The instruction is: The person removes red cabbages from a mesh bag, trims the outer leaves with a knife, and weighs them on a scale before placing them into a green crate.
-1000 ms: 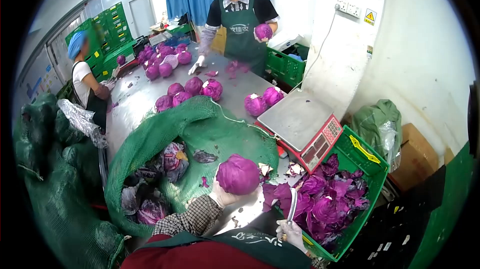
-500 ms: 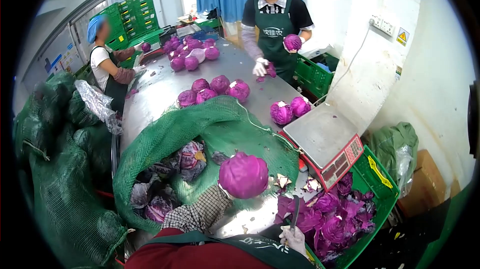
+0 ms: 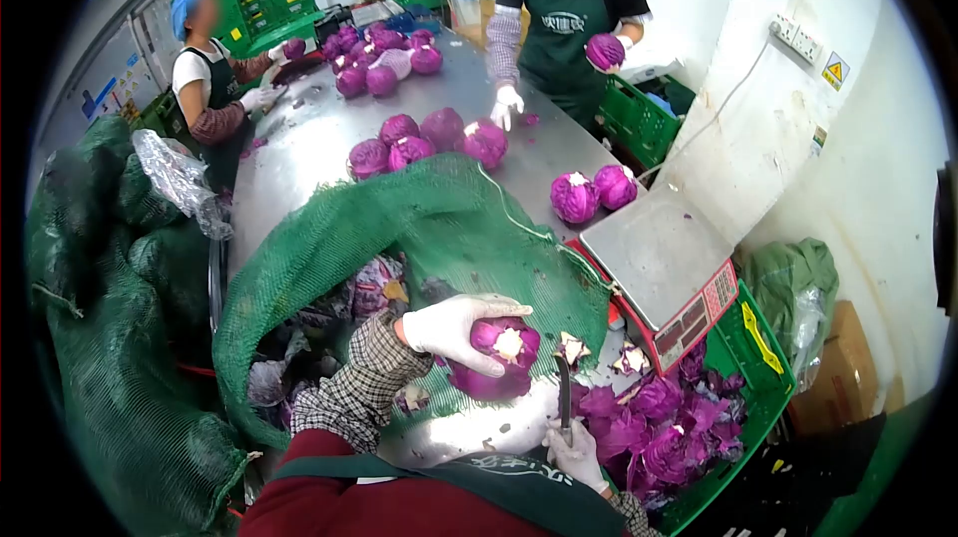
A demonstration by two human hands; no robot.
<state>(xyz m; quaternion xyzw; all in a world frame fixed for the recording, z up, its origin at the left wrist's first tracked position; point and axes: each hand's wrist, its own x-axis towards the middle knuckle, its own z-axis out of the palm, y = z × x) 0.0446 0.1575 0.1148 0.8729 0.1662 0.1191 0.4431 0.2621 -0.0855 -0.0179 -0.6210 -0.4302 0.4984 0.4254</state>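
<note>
My left hand (image 3: 461, 331), in a white glove, is wrapped over the top and left side of a purple cabbage (image 3: 494, 369), whose pale cut stem faces up. Lower right, my gloved right hand (image 3: 576, 455) grips the handle of a knife (image 3: 565, 392), its dark curved blade pointing up beside the cabbage. A green mesh bag (image 3: 309, 248) lies open around my left forearm, with dark-leaved cabbages (image 3: 377, 287) inside. Cut stem pieces (image 3: 571, 349) rest just right of the held cabbage.
A red-framed scale (image 3: 659, 258) stands at the right, above a green crate (image 3: 763, 387) of purple leaves. Several cabbages (image 3: 409, 152) sit further up the metal table (image 3: 289, 188). Two co-workers (image 3: 569, 28) stand beyond. Full mesh bags (image 3: 110, 337) are at the left.
The held cabbage has turned so its cut stem shows, and my left hand is now visible over it. The knife has shifted left. The far co-worker's lowered hand no longer holds purple leaf.
</note>
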